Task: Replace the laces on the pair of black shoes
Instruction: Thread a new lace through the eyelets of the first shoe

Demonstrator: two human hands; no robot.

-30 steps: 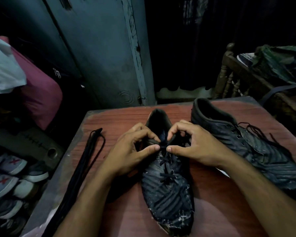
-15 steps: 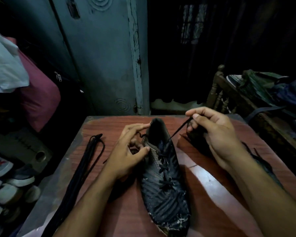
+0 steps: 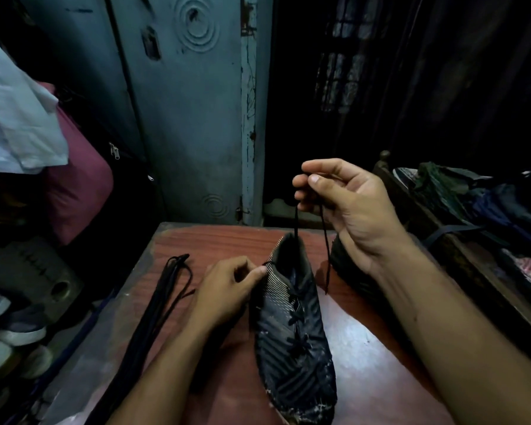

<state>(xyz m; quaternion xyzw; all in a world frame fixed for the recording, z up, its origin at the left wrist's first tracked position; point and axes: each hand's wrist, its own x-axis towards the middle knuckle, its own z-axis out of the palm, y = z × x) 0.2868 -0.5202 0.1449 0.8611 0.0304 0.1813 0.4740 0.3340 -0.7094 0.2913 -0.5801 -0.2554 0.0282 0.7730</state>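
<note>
At the far left of the bench (image 3: 365, 348) the bundle of spare laces (image 3: 169, 289) lies where it lay 1 second ago, untouched, near the bench edge. Just to its right, my left hand (image 3: 224, 289) has stayed low: its thumb and forefinger are curled in and pinch something at the collar of the near shoe (image 3: 292, 332), most likely the other lace end, though it is too dark to be sure, and they steady the shoe too. That shoe sits toe toward me in the middle of the bench, still crossed through 3 or so lower rows.

The change is on the right. A second ago both hands were bunched at the top eyelets; now my right hand (image 3: 344, 204) has risen well above the shoe, fingers pinching the old lace (image 3: 296, 219), which runs taut down into the opening while its free end dangles beside it. I judge the top row freed, with the lower crossings next. The second shoe (image 3: 350, 271) lies behind my right wrist, mostly hidden.
</note>
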